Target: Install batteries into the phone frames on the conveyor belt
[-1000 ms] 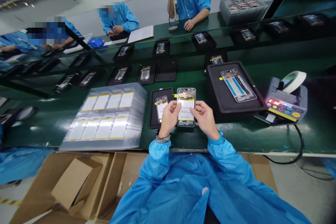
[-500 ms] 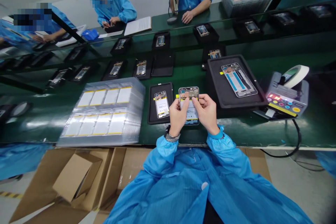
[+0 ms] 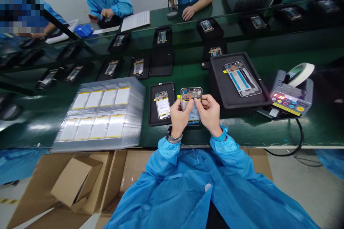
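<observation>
An opened smartphone (image 3: pixel 191 94), its circuit board and white battery exposed, is held between my two hands above the bench's front edge. My left hand (image 3: pixel 180 118) grips its left side, with the thumb laid over the battery's upper part. From the right, my right hand (image 3: pixel 209 114) clasps the other side, and its thumb presses close to the left thumb. The thumbs cover part of the battery. Just left, another opened phone (image 3: pixel 162 106) with a battery lies in a black tray (image 3: pixel 152 114). To the right, a phone frame (image 3: pixel 243 78) with blue strips rests on stacked black trays (image 3: pixel 228 103).
Stacked clear trays of batteries (image 3: pixel 100 112) stand at left. A tape dispenser (image 3: pixel 292 93) with a lit display sits at right, its cable hanging over the edge. Behind, black trays with phones line the green bench (image 3: pixel 188 73). Co-workers sit opposite. Cardboard boxes (image 3: pixel 77 179) are below.
Both thumbs have moved slightly up the phone and closer together. The whole view has shifted a little. A co-worker at the upper left has moved their hands.
</observation>
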The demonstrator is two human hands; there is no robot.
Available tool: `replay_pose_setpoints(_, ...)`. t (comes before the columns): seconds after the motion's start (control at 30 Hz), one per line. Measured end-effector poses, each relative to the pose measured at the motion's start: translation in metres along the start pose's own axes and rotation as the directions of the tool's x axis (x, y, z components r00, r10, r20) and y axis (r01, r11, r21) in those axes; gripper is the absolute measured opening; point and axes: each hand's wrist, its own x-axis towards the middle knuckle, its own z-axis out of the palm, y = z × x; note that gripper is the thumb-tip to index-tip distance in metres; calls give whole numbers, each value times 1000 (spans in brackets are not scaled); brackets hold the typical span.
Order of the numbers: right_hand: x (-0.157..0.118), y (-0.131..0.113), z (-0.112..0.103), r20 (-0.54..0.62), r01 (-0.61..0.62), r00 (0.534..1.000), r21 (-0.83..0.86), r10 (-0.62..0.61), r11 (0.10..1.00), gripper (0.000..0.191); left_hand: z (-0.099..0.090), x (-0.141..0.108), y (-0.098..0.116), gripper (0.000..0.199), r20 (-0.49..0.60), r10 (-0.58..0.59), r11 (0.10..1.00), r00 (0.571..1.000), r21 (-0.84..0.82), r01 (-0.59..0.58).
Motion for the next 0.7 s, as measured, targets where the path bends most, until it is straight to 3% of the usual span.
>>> replay_pose_setpoints(0.33, -3, 3, 1, -15, 18, 1000, -96, -20, 995, 36, -3, 2, -1, 24, 8, -5, 1000, 1000, -19, 5)
replay_pose_setpoints(0.53, -2, 4, 1, -67, 18, 997, -129, -27, 991, 42, 1, 1, -9, 16, 14, -138, 986, 990, -93, 139)
replay_pose_setpoints(0.7, -1, 9, 2, -97, -78, 993, -54, 73, 996, 49, -7, -4, -18, 44, 225, -199, 921, 954, -289, 260)
